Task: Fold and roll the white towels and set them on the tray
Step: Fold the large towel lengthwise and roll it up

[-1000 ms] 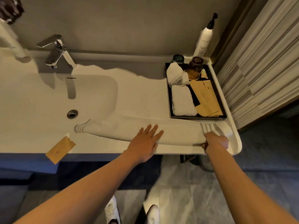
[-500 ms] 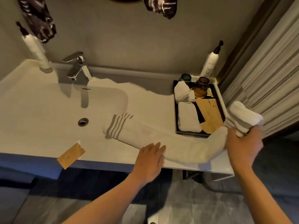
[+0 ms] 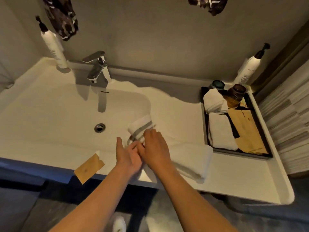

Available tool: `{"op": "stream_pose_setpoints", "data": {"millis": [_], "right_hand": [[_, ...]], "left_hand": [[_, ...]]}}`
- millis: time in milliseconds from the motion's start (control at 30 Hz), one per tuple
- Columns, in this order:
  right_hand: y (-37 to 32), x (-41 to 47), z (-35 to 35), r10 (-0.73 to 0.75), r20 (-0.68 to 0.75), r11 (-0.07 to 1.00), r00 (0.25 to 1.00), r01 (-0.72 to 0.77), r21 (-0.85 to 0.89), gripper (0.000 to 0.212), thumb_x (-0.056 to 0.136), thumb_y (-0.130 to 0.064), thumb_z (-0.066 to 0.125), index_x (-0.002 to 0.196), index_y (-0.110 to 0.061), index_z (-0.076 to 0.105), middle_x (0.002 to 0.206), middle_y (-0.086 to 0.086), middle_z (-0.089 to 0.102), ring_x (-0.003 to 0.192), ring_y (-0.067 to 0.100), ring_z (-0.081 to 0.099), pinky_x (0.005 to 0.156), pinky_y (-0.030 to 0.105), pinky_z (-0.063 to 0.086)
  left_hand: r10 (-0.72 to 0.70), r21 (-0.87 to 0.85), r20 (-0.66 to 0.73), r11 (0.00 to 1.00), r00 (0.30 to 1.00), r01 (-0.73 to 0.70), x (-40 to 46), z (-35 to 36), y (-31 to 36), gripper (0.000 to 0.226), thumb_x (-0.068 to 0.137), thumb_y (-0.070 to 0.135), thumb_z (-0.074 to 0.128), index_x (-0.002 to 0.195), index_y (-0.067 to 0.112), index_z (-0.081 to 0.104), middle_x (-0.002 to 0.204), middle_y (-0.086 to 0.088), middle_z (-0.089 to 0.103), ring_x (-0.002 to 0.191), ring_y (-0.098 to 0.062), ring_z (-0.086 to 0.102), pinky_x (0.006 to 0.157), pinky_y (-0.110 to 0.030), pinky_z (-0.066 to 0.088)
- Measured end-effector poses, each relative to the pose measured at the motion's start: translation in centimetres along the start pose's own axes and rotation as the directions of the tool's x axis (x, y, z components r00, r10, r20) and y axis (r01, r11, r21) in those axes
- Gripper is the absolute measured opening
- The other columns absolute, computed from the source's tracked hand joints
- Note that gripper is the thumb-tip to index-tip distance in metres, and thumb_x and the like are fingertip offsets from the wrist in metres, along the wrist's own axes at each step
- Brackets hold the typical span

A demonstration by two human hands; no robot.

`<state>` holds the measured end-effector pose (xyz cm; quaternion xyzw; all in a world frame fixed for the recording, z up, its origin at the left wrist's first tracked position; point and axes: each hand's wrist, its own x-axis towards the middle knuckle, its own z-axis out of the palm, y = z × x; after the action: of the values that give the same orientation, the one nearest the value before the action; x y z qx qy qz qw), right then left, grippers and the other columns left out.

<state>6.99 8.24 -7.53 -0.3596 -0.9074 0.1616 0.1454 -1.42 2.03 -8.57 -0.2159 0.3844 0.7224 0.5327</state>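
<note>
A dark rectangular tray [image 3: 205, 114] sits at the right end of the white desk [image 3: 234, 178], already carrying two white towels — a rolled one [image 3: 214, 101] at the back and a flat folded one [image 3: 220, 131] in front of it — beside tan paper sheets [image 3: 247, 129], a brown ribbed glass [image 3: 235, 95] and a dark cup [image 3: 217, 84]. A pump bottle [image 3: 247, 69] stands behind the tray, another [image 3: 53, 47] at the far left, and a chrome tap [image 3: 98, 67] over the basin [image 3: 50, 114]. A tan paper tag [image 3: 89, 168] overhangs the front edge.

The striped towel [image 3: 189, 161] lies along the desk's front edge between basin and tray, its banded end [image 3: 140, 126] doubled back at the basin's rim. The left hand [image 3: 127, 156] and right hand [image 3: 155, 148] meet on that end; whether their fingers are grasping or only pressing the soft cloth, I cannot tell.
</note>
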Motion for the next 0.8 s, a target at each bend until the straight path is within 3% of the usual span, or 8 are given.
{"op": "stream_pose_setpoints", "data": {"millis": [100,200,267,367,500,567,667,800], "right_hand": [[1.1,-1.7,3.6,-0.154,0.049,0.987,0.987,0.156,-0.04,0.018,0.096,-0.032,0.048,0.093,-0.018,0.059,0.093,0.003,0.06,0.081,0.025,0.054,0.068,0.035,0.042],[2.4,-2.4,3.5,-0.214,0.088,0.976,0.973,0.21,0.056,0.023,0.1,-0.026,0.042,0.103,-0.017,0.062,0.104,0.001,0.062,0.092,0.022,0.054,0.083,0.036,0.045],[2.9,-2.4,2.5,-0.253,0.123,0.96,0.96,0.232,0.157,0.026,0.101,-0.025,0.041,0.113,-0.015,0.062,0.114,0.002,0.063,0.1,0.021,0.054,0.092,0.033,0.044],[4.6,-3.3,0.5,-0.218,0.111,0.972,0.97,0.206,0.11,0.027,0.102,-0.025,0.039,0.109,-0.016,0.064,0.111,0.0,0.065,0.104,0.018,0.054,0.099,0.035,0.042],[9.6,-8.1,-1.6,0.219,-0.177,0.975,0.96,-0.221,0.008,0.037,0.097,-0.029,0.038,0.109,-0.011,0.068,0.112,0.005,0.068,0.11,0.029,0.06,0.1,0.042,0.042],[10.5,-9.8,-2.2,0.487,-0.22,0.868,0.845,-0.497,0.013,0.047,0.095,-0.041,0.049,0.127,-0.008,0.058,0.131,0.011,0.057,0.122,0.031,0.052,0.105,0.048,0.042],[10.0,-9.5,-2.9,0.854,-0.043,0.51,0.518,-0.819,0.262,0.089,0.078,-0.058,0.069,0.143,-0.007,0.036,0.14,0.013,0.047,0.126,0.03,0.046,0.105,0.046,0.041],[9.7,-7.9,-5.4,0.853,0.286,0.26,0.436,-0.831,0.491,0.056,0.087,-0.035,0.068,0.13,-0.005,0.048,0.122,0.014,0.059,0.091,0.021,0.057,0.069,0.023,0.049]], "left_hand": [[0.25,0.524,-0.117,0.837,0.961,-0.154,0.0,0.3,1.8,0.045,0.099,0.041,0.05,0.124,0.004,0.058,0.11,-0.017,0.068,0.083,-0.021,0.065,0.068,-0.027,0.052],[0.703,0.952,0.122,0.118,0.7,-0.284,1.0,0.5,2.0,0.048,0.094,0.04,0.057,0.133,0.014,0.046,0.129,-0.007,0.052,0.116,-0.023,0.054,0.089,-0.033,0.047],[0.58,0.953,0.286,-0.085,0.763,-0.292,2.4,0.4,2.1,0.066,0.089,0.052,0.058,0.144,0.021,0.039,0.146,-0.004,0.041,0.131,-0.023,0.044,0.106,-0.039,0.042],[0.322,0.981,0.187,-0.007,0.928,-0.195,5.0,0.2,2.7,0.084,0.086,0.059,0.062,0.152,0.018,0.029,0.151,-0.009,0.044,0.131,-0.027,0.05,0.105,-0.036,0.044],[0.14,0.944,0.023,0.324,0.99,-0.067,7.3,-0.1,4.8,0.137,0.052,0.066,0.087,0.154,0.011,0.015,0.155,-0.012,0.038,0.133,-0.033,0.047,0.107,-0.039,0.042],[0.049,0.952,-0.021,0.306,0.999,0.005,7.7,-0.1,5.8,0.142,0.052,0.065,0.088,0.156,0.01,0.009,0.157,-0.012,0.033,0.136,-0.034,0.043,0.108,-0.04,0.04],[-0.017,0.964,-0.05,0.262,0.999,0.053,7.8,0.2,6.5,0.148,0.045,0.066,0.09,0.157,0.014,0.008,0.157,-0.013,0.034,0.135,-0.035,0.044,0.112,-0.048,0.039],[0.118,0.97,0.001,0.243,0.993,-0.03,5.6,1.7,6.1,0.083,0.059,0.046,0.091,0.122,0.003,0.056,0.116,-0.009,0.066,0.105,-0.03,0.063,0.097,-0.043,0.053]]}}
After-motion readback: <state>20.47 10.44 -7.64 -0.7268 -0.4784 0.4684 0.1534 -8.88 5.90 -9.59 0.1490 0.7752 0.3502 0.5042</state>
